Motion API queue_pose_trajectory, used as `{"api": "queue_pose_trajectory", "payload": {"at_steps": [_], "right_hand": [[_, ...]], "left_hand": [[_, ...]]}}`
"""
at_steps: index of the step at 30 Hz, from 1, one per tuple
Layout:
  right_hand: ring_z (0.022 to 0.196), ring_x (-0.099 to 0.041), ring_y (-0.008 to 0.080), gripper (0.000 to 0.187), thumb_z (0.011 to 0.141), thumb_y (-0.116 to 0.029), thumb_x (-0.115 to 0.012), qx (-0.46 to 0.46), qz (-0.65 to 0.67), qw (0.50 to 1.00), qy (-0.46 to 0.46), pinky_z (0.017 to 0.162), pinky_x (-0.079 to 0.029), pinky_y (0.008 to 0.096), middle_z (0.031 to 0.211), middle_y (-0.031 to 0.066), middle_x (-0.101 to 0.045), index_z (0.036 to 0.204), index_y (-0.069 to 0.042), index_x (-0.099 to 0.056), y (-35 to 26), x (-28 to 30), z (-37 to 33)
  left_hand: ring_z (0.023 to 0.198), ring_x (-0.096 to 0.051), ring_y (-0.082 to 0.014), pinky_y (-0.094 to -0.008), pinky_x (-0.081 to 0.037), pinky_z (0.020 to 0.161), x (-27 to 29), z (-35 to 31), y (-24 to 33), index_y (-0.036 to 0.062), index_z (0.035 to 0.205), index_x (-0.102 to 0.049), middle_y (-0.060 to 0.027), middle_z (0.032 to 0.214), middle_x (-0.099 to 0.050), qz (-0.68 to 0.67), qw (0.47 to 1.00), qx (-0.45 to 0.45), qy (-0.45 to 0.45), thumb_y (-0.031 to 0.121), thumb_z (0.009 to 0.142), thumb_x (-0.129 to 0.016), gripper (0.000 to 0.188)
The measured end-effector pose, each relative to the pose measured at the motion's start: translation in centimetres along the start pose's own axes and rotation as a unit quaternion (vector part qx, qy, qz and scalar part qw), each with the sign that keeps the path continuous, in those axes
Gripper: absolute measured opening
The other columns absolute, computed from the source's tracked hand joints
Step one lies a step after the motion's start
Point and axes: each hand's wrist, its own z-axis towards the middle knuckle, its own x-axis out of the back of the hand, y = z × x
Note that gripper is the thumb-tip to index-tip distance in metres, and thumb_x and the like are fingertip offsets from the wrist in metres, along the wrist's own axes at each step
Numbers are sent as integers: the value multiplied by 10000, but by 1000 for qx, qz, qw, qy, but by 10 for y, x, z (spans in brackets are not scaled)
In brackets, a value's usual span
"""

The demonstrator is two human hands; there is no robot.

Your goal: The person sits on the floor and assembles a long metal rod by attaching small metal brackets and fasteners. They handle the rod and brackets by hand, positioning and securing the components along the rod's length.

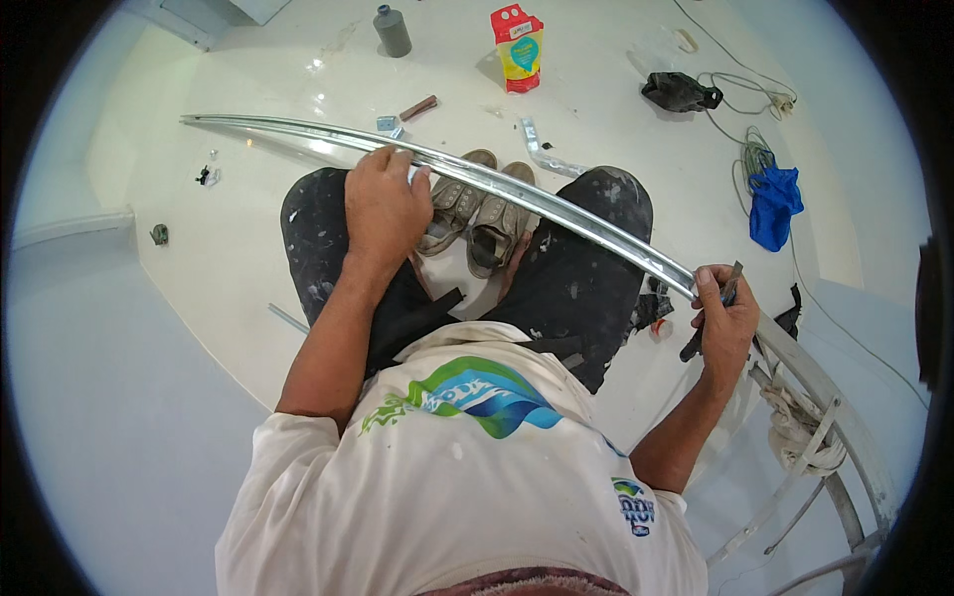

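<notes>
A long, shiny metal channel (537, 199) lies slantwise across my raised knees, from the far left to the near right. My left hand (386, 214) is closed on it left of the middle, knuckles up. By that thumb shows a small pale patch that I cannot make out. My right hand (725, 323) pinches the channel's right end between thumb and fingers. In the same hand is a slim dark hand tool (730, 286), its kind mostly hidden by the fingers. Under the channel, between my feet, stand worn grey-brown shoes (494, 233).
Ahead on the pale floor are a grey bottle (393, 32), a red-and-yellow pouch (518, 50) and a bent metal strip (547, 151). To the right lie a black bag (681, 92), a blue bag (774, 204) and loose cables (755, 89). A metal ladder (845, 437) is close at my right.
</notes>
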Motion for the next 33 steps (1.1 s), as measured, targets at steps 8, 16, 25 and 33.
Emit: {"api": "queue_pose_trajectory", "payload": {"at_steps": [8,16,25,33], "right_hand": [[717,-648,120,358,1044,-382,-824,5,-100,994,-37,598,-516,303,844,21,-720,1113,-31,-798,-23,1,4],[733,-637,103,350,1026,-382,-850,-10,-95,994,-58,598,-496,284,852,19,-721,1133,-53,-797,-27,11,6],[772,-655,134,413,937,-265,-923,165,-119,970,-133,694,-524,298,968,57,-741,1233,-25,-763,-25,10,6],[781,-713,152,401,915,-120,-903,109,-79,977,-163,721,-540,303,989,79,-759,1263,1,-746,-24,12,1]], "left_hand": [[1099,-708,-365,-507,-533,1010,17,-6,32,16,1142,-796,-158,1158,-748,-98,986,-132,31,95,936,-824,222],[1023,-730,-390,-514,-600,887,21,1,-1,35,1149,-795,-161,1082,-753,-91,995,-50,3,23,949,-814,201],[1013,-728,-392,-502,-596,885,8,-6,-1,-3,1118,-724,-181,1050,-732,-139,990,22,6,23,974,-770,154],[1321,-662,-516,-534,-613,1086,1,10,-21,-44,1633,-489,-408,1410,-596,-192,960,204,-15,83,1035,-686,642]]}}
